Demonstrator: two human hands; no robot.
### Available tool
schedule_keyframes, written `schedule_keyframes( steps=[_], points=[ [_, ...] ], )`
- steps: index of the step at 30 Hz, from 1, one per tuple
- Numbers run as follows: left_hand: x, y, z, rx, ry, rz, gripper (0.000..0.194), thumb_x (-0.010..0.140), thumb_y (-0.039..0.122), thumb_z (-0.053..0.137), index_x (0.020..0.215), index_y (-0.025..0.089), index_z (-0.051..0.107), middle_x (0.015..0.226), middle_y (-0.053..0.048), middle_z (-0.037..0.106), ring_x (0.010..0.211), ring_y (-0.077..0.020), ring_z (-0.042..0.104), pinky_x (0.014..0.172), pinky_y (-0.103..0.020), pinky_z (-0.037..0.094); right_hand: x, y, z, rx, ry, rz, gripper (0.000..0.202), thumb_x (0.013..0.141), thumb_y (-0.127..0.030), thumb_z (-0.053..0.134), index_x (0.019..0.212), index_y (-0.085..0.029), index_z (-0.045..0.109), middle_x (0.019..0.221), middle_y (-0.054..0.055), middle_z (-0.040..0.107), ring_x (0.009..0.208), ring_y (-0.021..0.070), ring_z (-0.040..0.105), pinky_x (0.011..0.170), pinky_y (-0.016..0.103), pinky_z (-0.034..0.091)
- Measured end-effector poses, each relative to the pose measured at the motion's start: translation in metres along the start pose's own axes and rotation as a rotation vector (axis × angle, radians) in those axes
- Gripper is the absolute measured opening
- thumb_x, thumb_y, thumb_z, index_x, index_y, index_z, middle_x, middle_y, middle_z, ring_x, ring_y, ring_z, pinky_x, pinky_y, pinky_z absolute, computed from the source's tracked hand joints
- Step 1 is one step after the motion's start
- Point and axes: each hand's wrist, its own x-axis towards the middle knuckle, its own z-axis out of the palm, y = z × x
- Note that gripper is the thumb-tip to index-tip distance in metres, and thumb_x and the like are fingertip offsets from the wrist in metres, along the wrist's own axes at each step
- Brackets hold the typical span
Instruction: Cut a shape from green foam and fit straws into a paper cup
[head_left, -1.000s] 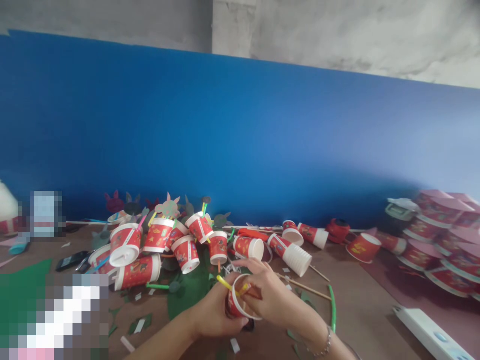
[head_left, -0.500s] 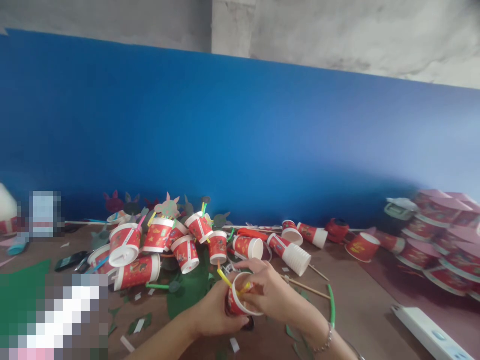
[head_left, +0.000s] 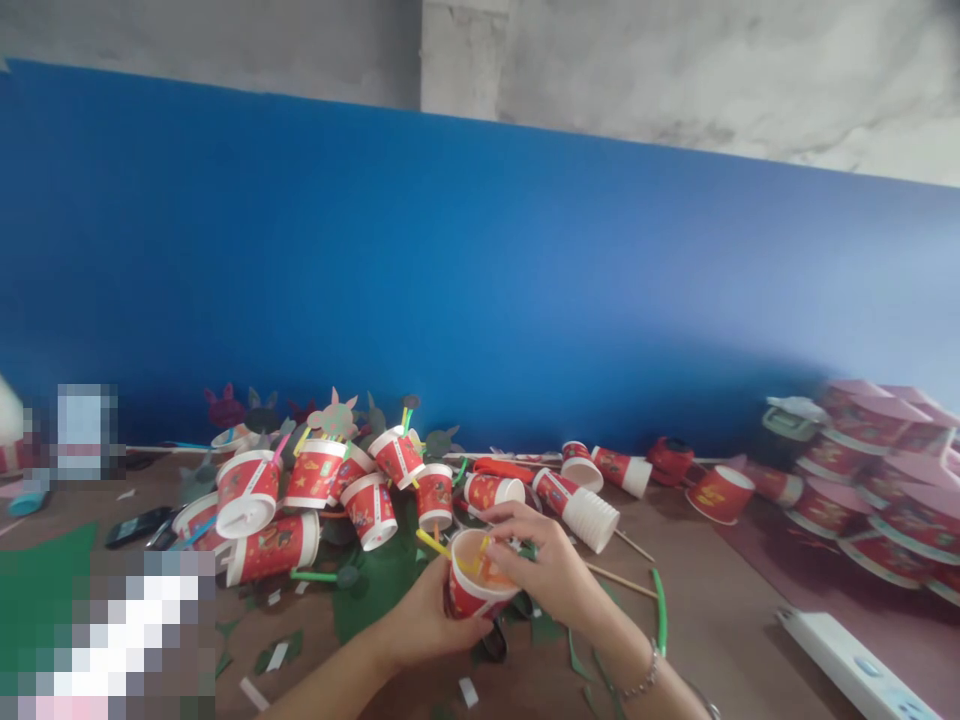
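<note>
Low in the middle, my left hand (head_left: 427, 620) is wrapped round a red paper cup (head_left: 480, 605) with a white rim, its mouth tilted up toward me. A yellow straw (head_left: 433, 544) sticks out over the cup's left side and runs into it; a bit of orange also shows inside. My right hand (head_left: 540, 555), with a bracelet on its wrist, reaches over the right rim, thumb and fingers pinched on the straw's yellow end in the cup. The fingertips partly hide that end. A dark piece (head_left: 491, 640) lies just below the cup.
Behind the hands lies a heap of red cups (head_left: 315, 475) with coloured straws and animal cutouts. A nested cup stack (head_left: 577, 507) lies to its right. Decorated red cups (head_left: 900, 500) pile up at far right, near a white power strip (head_left: 855, 660). Green scraps (head_left: 375, 590) litter the table.
The cup has turned more upright, so its mouth shows more. My right hand has drawn back from deep inside the cup to the rim, fingers higher on the yellow straw.
</note>
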Motion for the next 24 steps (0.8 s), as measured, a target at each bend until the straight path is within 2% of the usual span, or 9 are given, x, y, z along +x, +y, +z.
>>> schedule_keyframes(
  steps=[6,10,14,17,20,24],
  points=[
    [0.001,-0.007,0.003,-0.122,0.084,-0.05,0.062,0.062,0.032,0.078,0.116,0.016,0.051,0.111,-0.012,0.062,0.103,-0.0268,0.058,0.09,-0.038,0.045,0.002,0.008,0.004,0.064,0.016,-0.007,0.017,0.078,-0.032,0.063,0.075,-0.019,0.073,0.108,0.01,0.064,0.099,0.0231,0.059,0.088,0.036,0.046],
    [0.001,-0.011,0.0,-0.152,0.099,-0.063,0.065,0.058,0.032,0.08,0.115,0.017,0.052,0.111,-0.013,0.062,0.102,-0.0273,0.058,0.091,-0.04,0.044,0.005,0.01,0.005,0.096,0.007,0.014,0.017,0.077,-0.032,0.064,0.075,-0.018,0.073,0.107,0.009,0.065,0.099,0.0238,0.06,0.09,0.037,0.045],
    [0.005,-0.008,-0.004,-0.149,0.15,-0.077,0.067,0.055,0.037,0.081,0.113,0.018,0.054,0.112,-0.013,0.063,0.103,-0.0291,0.058,0.092,-0.043,0.043,0.011,0.007,0.0,0.129,-0.032,0.021,0.026,0.081,-0.039,0.06,0.091,-0.019,0.072,0.109,0.008,0.065,0.101,0.0238,0.059,0.092,0.038,0.043],
    [0.009,-0.005,-0.009,-0.152,0.244,-0.096,0.071,0.053,0.042,0.082,0.113,0.017,0.054,0.112,-0.013,0.063,0.104,-0.0311,0.058,0.092,-0.044,0.043,0.017,0.006,-0.002,0.253,0.069,0.052,0.042,0.084,-0.052,0.05,0.101,-0.019,0.069,0.1,0.007,0.068,0.094,0.0223,0.061,0.085,0.035,0.047],
    [0.011,-0.003,-0.014,-0.149,0.3,-0.093,0.078,0.05,0.048,0.082,0.116,0.016,0.054,0.113,-0.014,0.063,0.103,-0.0315,0.058,0.091,-0.043,0.044,0.022,0.008,0.004,0.352,0.191,0.125,0.048,0.084,-0.058,0.046,0.096,-0.017,0.069,0.092,0.006,0.069,0.091,0.0223,0.062,0.082,0.033,0.048],
    [0.01,0.001,-0.017,-0.143,0.306,-0.088,0.083,0.051,0.051,0.081,0.12,0.016,0.052,0.115,-0.014,0.062,0.103,-0.0304,0.058,0.09,-0.04,0.044,0.024,0.011,0.016,0.38,0.154,0.144,0.047,0.077,-0.057,0.056,0.095,-0.016,0.07,0.082,0.005,0.069,0.086,0.0237,0.062,0.078,0.033,0.048]
  ],
)
